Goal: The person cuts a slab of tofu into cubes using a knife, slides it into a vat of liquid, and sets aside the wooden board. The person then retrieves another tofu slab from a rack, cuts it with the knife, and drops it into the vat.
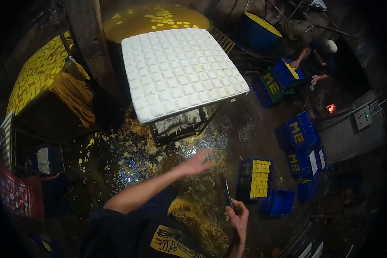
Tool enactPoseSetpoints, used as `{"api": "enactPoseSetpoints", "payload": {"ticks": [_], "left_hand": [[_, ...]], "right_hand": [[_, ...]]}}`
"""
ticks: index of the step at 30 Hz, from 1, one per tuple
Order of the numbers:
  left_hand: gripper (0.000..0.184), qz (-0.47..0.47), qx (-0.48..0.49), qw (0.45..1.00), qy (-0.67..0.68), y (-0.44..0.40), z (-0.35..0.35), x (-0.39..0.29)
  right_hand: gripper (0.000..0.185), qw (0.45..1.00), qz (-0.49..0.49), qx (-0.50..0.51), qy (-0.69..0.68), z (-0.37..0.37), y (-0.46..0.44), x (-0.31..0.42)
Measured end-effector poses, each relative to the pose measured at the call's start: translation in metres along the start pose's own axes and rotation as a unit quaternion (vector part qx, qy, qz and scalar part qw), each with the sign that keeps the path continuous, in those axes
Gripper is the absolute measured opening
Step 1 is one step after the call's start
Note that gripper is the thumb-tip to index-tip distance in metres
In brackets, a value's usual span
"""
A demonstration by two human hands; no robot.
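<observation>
The left hand (195,164) is hovering above the floor (238,139), its blurred fingers standing wide with the thumb apart. Nearer the body and to the right, the fingers of the right hand (238,217) are gripping a knife-like tool (227,195), whose narrow end is pointing forward past them.

Beyond the left fingers and apart from them, 1 white slab (180,73), marked off in squares, is covering a tabletop on dark legs (153,134). Under the left fingers the floor is glinting wet and showing yellow-brown patches and scraps.

Farther beyond the left fingers, behind the slab, a round vat (118,33) is holding murky liquid with yellow squares in it. Far to their left, yellow pieces (34,73) are crowding a raised surface, and a brown cloth (75,99) is hanging at its corner.

Ahead and just right of the right fingers, a blue crate (244,178) is holding yellow blocks, with a blue box (284,202) sitting beside it. Farther right, crates marked "ME" (299,133) are standing close together. Well beyond the right fingers, a person in a pale cap (323,56) is bending over another crate (281,73), near an orange glow (330,108).
</observation>
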State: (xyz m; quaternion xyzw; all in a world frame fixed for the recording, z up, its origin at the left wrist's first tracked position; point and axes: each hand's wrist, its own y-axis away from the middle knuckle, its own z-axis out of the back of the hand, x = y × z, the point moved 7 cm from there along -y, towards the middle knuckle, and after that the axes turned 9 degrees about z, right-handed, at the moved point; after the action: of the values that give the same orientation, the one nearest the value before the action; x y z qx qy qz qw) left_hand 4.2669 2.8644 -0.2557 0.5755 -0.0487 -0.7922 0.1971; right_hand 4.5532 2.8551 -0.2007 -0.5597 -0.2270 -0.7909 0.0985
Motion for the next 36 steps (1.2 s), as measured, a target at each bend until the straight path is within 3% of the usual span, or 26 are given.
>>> {"api": "enactPoseSetpoints", "payload": {"ticks": [1, 2, 4, 6, 8, 9, 12, 13, 15, 16, 19, 21, 22, 23, 24, 25, 26, 28, 32, 36], "left_hand": [[0.069, -0.139, -0.037, 0.982, -0.122, 0.006, -0.019, -0.007], [0.064, -0.273, -0.072, 0.929, -0.240, 0.009, -0.034, -0.012], [0.053, -0.074, 0.171, 0.981, -0.061, -0.002, -0.039, -0.006], [0.049, 0.000, 0.177, 0.983, 0.037, -0.019, -0.028, -0.015], [0.046, 0.006, 0.151, 0.979, 0.136, -0.040, -0.020, -0.033], [0.046, 0.005, 0.149, 0.978, 0.147, -0.050, -0.011, -0.046], [0.042, -0.051, 0.223, 0.968, 0.101, -0.087, 0.020, -0.099], [0.040, -0.047, 0.228, 0.968, 0.094, -0.097, 0.033, -0.110], [0.037, -0.067, 0.209, 0.975, 0.044, -0.115, 0.069, -0.127], [0.034, -0.061, 0.206, 0.976, 0.030, -0.125, 0.088, -0.132], [0.030, -0.041, 0.099, 0.994, 0.025, -0.144, 0.149, -0.139], [0.036, 0.064, -0.127, 0.986, 0.082, -0.147, 0.213, -0.143], [0.036, 0.068, -0.135, 0.985, 0.079, -0.156, 0.221, -0.138], [0.044, 0.009, -0.332, 0.943, -0.025, -0.150, 0.244, -0.139], [0.053, -0.050, -0.510, 0.849, -0.132, -0.133, 0.258, -0.145], [0.068, 0.011, -0.455, 0.882, -0.119, -0.140, 0.257, -0.131], [0.068, 0.019, -0.460, 0.879, -0.125, -0.140, 0.256, -0.125], [0.068, 0.066, -0.491, 0.817, -0.296, -0.141, 0.251, -0.123], [0.074, 0.194, -0.427, 0.823, -0.320, -0.153, 0.245, -0.094], [0.071, 0.208, -0.464, 0.811, -0.288, -0.138, 0.254, -0.098]], "right_hand": [[0.028, 1.000, 0.009, 0.018, 0.007, -0.001, -0.018, 0.015], [0.026, 0.999, 0.019, 0.036, 0.015, -0.002, -0.038, 0.034], [0.021, 0.999, 0.017, 0.039, -0.014, 0.006, -0.071, 0.066], [0.028, 0.997, -0.003, 0.065, -0.034, 0.024, -0.103, 0.078], [0.039, 0.965, 0.109, 0.096, -0.221, 0.024, -0.126, 0.102], [0.047, 0.976, 0.114, 0.146, -0.115, 0.016, -0.139, 0.120], [0.043, 0.965, 0.056, 0.232, 0.107, 0.022, -0.181, 0.164], [0.043, 0.966, 0.055, 0.226, 0.109, 0.024, -0.195, 0.181], [0.042, 0.925, 0.149, 0.329, 0.122, -0.002, -0.220, 0.225], [0.042, 0.922, 0.155, 0.333, 0.118, -0.011, -0.239, 0.235], [0.039, 0.872, 0.309, 0.363, 0.116, -0.055, -0.293, 0.268], [0.035, 0.849, 0.370, 0.368, 0.083, -0.088, -0.336, 0.301], [0.033, 0.831, 0.411, 0.364, 0.091, -0.103, -0.366, 0.312], [0.031, 0.841, 0.443, 0.301, 0.074, -0.120, -0.396, 0.326], [0.028, 0.845, 0.458, 0.253, 0.104, -0.137, -0.436, 0.331], [0.026, 0.817, 0.531, 0.214, 0.072, -0.155, -0.476, 0.337], [0.026, 0.811, 0.549, 0.193, 0.059, -0.173, -0.508, 0.349], [0.026, 0.823, 0.535, 0.182, 0.060, -0.211, -0.574, 0.357], [0.029, 0.777, 0.605, 0.154, 0.084, -0.279, -0.654, 0.375], [0.028, 0.751, 0.632, 0.180, 0.070, -0.322, -0.684, 0.389]]}}
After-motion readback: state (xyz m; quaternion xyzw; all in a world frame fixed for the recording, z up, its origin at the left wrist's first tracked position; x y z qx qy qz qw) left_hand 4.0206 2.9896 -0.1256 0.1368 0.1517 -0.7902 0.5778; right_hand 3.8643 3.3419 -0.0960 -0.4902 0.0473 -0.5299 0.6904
